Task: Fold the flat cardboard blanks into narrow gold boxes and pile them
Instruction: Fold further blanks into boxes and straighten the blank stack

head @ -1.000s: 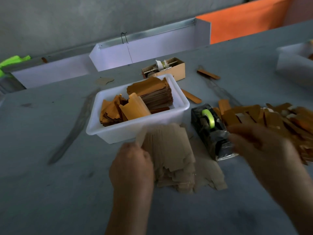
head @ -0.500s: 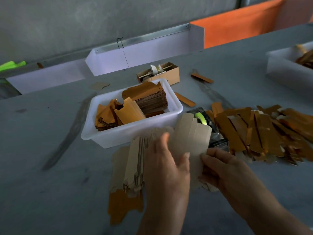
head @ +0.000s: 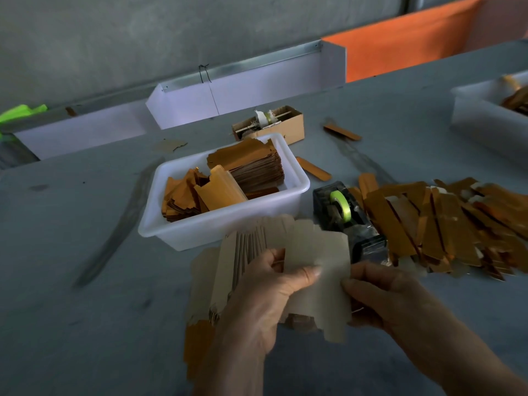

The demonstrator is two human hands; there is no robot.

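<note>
Top blank has lifted further; both hands pinch its dull grey-brown back.

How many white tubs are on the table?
2. One white tub full of gold blanks sits just beyond the hands. Another white tub is at the far right, cut off by the picture's edge.

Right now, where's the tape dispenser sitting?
In the head view, the tape dispenser sits on the table right of centre, between the white tub of blanks and the pile of gold boxes, just beyond the right hand.
</note>
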